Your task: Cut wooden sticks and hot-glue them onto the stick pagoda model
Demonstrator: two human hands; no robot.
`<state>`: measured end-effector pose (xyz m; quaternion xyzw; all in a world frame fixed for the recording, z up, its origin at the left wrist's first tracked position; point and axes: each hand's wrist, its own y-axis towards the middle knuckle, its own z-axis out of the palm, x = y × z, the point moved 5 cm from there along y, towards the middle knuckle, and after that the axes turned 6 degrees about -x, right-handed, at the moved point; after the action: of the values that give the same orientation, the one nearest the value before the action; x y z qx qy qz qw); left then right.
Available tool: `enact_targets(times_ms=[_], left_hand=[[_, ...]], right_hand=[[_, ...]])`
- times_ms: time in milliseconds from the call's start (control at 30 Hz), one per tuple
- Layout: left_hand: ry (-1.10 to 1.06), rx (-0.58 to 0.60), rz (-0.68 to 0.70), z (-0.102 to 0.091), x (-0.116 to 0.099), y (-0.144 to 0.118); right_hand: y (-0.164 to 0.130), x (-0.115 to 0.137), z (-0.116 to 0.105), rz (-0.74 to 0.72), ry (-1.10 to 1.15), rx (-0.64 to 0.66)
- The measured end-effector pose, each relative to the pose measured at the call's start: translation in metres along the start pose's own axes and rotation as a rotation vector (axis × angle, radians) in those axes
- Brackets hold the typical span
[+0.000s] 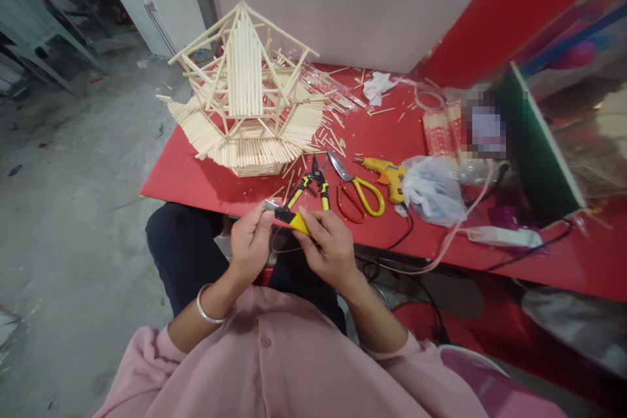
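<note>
Between both hands: yellow-black utility knife (289, 216).

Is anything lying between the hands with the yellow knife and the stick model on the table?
Yes. The black-and-yellow pliers and loose sticks lie on the red table, between the model and both hands holding the knife.

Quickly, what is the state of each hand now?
Left hand: closed on the blade end of the yellow utility knife.
Right hand: closed on its handle.
</note>
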<state>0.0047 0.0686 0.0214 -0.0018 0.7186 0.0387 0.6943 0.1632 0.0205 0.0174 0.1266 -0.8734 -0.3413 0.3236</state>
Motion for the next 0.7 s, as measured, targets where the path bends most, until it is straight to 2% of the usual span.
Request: enact_targets(times_ms=[167,367,567,700], left_hand=[[0.058,-0.018,0.042,-0.001,-0.003,0.001],[-0.013,-0.023,-0.028,-0.003,0.007,0.000],[-0.014,-0.008,0.000,-0.003,0.009,-0.001],[-0.065,-0.028,-0.060,-0.001,0.012,-0.002]], right_hand=[[0.000,-0.001,0.001,0.025,0.027,0.012],[-0.001,0.001,0.001,0.000,-0.032,0.012],[0.000,0.006,0.000,-0.046,-0.088,-0.007],[-0.003,0.006,0.000,-0.063,-0.142,-0.031]])
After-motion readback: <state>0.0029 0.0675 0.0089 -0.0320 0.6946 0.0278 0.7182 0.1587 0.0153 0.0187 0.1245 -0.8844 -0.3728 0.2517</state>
